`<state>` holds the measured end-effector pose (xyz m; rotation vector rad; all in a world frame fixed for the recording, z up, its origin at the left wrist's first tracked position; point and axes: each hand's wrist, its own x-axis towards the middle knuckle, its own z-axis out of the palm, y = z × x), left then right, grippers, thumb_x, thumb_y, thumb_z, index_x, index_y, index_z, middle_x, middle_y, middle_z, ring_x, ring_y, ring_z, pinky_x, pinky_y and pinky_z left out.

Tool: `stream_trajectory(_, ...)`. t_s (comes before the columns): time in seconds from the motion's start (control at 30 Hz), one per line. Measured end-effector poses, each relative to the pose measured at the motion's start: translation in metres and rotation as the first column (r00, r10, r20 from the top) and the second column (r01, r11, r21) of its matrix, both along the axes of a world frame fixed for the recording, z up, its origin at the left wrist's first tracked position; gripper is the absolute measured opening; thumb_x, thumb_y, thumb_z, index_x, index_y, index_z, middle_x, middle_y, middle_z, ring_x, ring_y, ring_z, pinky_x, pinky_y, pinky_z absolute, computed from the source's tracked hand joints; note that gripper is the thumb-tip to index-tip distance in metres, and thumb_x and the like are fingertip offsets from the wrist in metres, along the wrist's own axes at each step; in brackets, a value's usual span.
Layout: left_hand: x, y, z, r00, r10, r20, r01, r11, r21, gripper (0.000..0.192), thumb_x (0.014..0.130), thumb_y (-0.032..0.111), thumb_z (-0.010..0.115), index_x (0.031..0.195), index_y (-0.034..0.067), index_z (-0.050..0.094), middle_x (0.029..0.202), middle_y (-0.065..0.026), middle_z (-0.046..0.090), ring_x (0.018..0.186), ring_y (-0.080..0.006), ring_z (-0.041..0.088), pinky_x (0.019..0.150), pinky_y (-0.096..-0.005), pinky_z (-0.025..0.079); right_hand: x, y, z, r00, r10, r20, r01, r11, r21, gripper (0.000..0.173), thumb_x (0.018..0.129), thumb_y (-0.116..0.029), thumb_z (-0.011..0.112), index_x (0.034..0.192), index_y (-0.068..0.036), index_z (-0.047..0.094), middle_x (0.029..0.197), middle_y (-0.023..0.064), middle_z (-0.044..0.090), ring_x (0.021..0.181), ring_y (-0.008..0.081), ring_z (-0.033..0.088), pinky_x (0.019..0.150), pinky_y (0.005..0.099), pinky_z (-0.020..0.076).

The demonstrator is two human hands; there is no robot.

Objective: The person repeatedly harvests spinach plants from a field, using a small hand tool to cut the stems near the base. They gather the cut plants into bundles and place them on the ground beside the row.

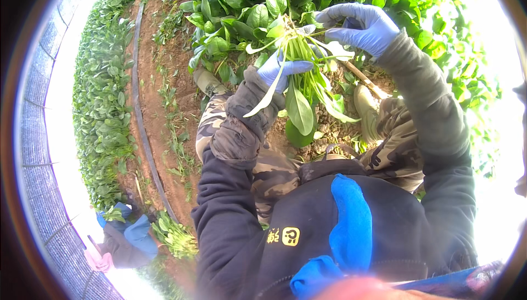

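My left hand (284, 69), in a thin blue glove, is closed around a bunch of spinach (302, 55). Its roots and stem bases point up, and its leaves hang down over the soil. Just right of the bunch is my right hand (354, 28), in the same kind of glove, with thumb and fingers curled close to thin outer stems; whether it grips one cannot be told. A wooden handle (364, 78) of some tool lies on the soil below the right wrist, its far end hidden by leaves.
Dense spinach plants (255, 8) grow in front of me. A black drip hose (138, 82) runs along the bare soil at left, beside another planted bed (103, 106). At lower left a co-worker (127, 238) crouches near a pile of cut spinach (175, 236).
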<state>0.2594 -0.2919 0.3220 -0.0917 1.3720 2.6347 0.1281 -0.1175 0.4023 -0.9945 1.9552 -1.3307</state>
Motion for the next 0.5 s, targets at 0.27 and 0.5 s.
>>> stream_trajectory(0.27,0.001,0.007,0.001,0.998,-0.049,0.035,0.050,0.998,-0.030,0.067,0.063,0.021,0.076,0.118,-0.002,0.047,0.103,-0.0165,0.060,0.090,-0.0266,0.062,0.077,-0.0371,0.054,0.015,-0.011,-0.006,0.992,0.071,-0.109,-0.080,0.994,-0.081,0.028,0.075,-0.008,0.072,0.101,-0.003,0.064,0.081,0.0007,0.063,0.060,0.0013,0.051,0.055,0.0175,0.0447)
stream_trajectory(0.5,-0.001,0.011,-0.001,0.992,-0.090,-0.086,0.096,0.994,0.060,0.069,0.063,0.026,0.076,0.118,-0.002,0.044,0.103,-0.0195,0.058,0.093,-0.0295,0.061,0.081,-0.0419,0.052,-0.009,-0.002,0.003,0.988,-0.095,0.120,0.112,0.984,-0.139,0.016,0.079,-0.012,0.068,0.092,-0.003,0.067,0.075,0.0005,0.064,0.060,0.0034,0.054,0.053,0.0176,0.0451)
